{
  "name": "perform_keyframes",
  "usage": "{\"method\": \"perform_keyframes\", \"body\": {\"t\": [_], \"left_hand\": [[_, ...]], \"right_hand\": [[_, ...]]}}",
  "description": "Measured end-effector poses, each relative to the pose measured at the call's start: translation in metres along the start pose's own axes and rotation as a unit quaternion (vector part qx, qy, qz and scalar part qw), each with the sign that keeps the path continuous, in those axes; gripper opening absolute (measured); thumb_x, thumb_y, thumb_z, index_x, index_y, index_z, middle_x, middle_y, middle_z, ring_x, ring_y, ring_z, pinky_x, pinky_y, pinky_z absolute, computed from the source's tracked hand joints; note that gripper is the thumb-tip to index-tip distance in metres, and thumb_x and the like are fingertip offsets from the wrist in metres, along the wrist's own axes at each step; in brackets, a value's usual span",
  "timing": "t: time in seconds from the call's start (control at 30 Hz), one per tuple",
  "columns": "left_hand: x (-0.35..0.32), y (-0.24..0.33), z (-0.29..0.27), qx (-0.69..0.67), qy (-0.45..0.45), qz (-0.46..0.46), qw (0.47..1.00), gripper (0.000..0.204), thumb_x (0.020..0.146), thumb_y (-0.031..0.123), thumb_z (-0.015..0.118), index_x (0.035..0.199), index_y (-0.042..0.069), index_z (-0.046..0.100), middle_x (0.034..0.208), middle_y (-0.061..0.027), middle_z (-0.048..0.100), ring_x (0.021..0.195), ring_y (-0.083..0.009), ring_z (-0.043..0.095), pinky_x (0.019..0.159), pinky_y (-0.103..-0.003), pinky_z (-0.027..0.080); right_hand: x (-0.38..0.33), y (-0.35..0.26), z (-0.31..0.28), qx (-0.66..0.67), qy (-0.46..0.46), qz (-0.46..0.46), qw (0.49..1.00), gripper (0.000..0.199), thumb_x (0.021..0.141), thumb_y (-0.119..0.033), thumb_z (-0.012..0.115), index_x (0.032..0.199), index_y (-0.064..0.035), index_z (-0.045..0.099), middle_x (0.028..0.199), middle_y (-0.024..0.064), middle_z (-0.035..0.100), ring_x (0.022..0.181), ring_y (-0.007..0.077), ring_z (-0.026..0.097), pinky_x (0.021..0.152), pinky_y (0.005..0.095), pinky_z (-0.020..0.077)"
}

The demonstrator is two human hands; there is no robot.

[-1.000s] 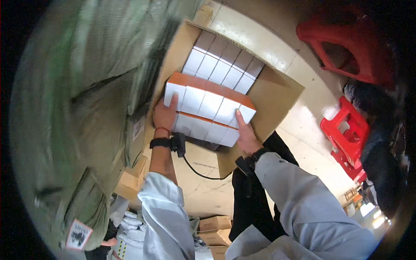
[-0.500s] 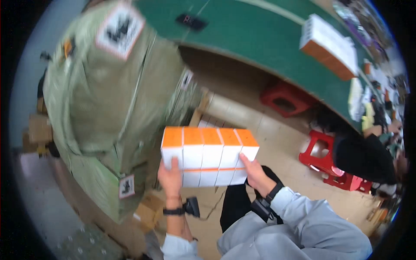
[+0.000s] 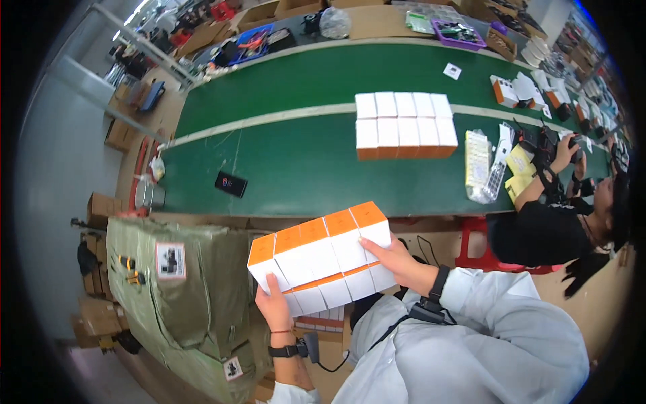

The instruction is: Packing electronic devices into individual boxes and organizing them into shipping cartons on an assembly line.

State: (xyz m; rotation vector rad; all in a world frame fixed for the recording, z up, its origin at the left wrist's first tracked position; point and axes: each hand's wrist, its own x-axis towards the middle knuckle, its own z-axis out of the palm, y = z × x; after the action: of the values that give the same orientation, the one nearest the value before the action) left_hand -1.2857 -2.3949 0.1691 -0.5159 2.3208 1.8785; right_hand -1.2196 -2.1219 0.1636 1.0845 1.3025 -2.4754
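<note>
Between my two hands I carry a block of small white-and-orange boxes (image 3: 331, 250), two rows pressed together, tilted with its right end higher. My left hand (image 3: 274, 306) grips the left end, thumb on the white face. At the opposite end, my right hand (image 3: 397, 261) clamps the block with its thumb on the front. The block is held in front of the near edge of a green table (image 3: 289, 182). On that table stands a similar group of white boxes (image 3: 406, 128) with orange lower sides. Below the held block, more white boxes (image 3: 323, 320) partly show.
Large green wrapped bales (image 3: 195, 289) stand to the left. A black phone (image 3: 231, 183) lies on the table. At the right, a co-worker in black (image 3: 545, 232) handles dark devices near yellow papers (image 3: 518, 172). A red stool (image 3: 474, 246) stands below the table edge.
My view has swung up and turned toward the table, bringing its far side and the co-worker into sight. The box block stays in both hands and now tilts up at the right.
</note>
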Motion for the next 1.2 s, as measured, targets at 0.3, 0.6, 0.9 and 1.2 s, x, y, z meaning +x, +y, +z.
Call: {"method": "perform_keyframes", "body": {"t": [0.3,0.6,0.9,1.2], "left_hand": [[0.155,0.078,0.077,0.046,-0.025,-0.030,0.998,0.052,0.105,0.039,0.060,0.120,-0.010,0.065,0.110,-0.0102,0.072,0.095,-0.0139,0.064,0.085,-0.031,0.052],[0.341,0.108,0.154,0.104,-0.089,-0.060,0.989,0.061,0.100,0.047,0.065,0.118,-0.011,0.067,0.113,-0.0114,0.070,0.098,-0.0152,0.063,0.088,-0.032,0.051],[0.451,0.059,0.252,0.368,-0.138,-0.064,0.917,0.064,0.094,0.054,0.071,0.096,-0.010,0.070,0.097,-0.0101,0.072,0.086,-0.0175,0.064,0.080,-0.034,0.053],[0.486,0.067,0.244,0.083,-0.347,-0.067,0.932,0.047,0.104,0.024,0.064,0.145,0.005,0.051,0.136,-0.0043,0.061,0.120,-0.0177,0.059,0.100,-0.033,0.049]], "right_hand": [[0.132,-0.087,0.031,0.006,-0.010,-0.016,1.000,0.074,0.091,-0.040,0.079,0.147,-0.0057,0.044,0.138,0.0132,0.059,0.129,0.0220,0.056,0.107,0.0363,0.0454],[0.262,-0.159,0.072,0.007,0.077,0.029,0.997,0.089,0.085,-0.047,0.083,0.150,-0.0045,0.038,0.140,0.0163,0.056,0.133,0.0263,0.051,0.112,0.0418,0.0391],[0.351,-0.185,0.044,-0.022,0.177,0.053,0.982,0.086,0.080,-0.030,0.082,0.146,0.0033,0.037,0.134,0.0189,0.057,0.128,0.0268,0.052,0.108,0.0424,0.0429],[0.242,-0.196,0.014,-0.268,0.186,-0.167,0.931,0.071,0.086,-0.026,0.078,0.145,0.0019,0.048,0.132,0.0221,0.060,0.119,0.0317,0.061,0.100,0.0398,0.0505]]}}
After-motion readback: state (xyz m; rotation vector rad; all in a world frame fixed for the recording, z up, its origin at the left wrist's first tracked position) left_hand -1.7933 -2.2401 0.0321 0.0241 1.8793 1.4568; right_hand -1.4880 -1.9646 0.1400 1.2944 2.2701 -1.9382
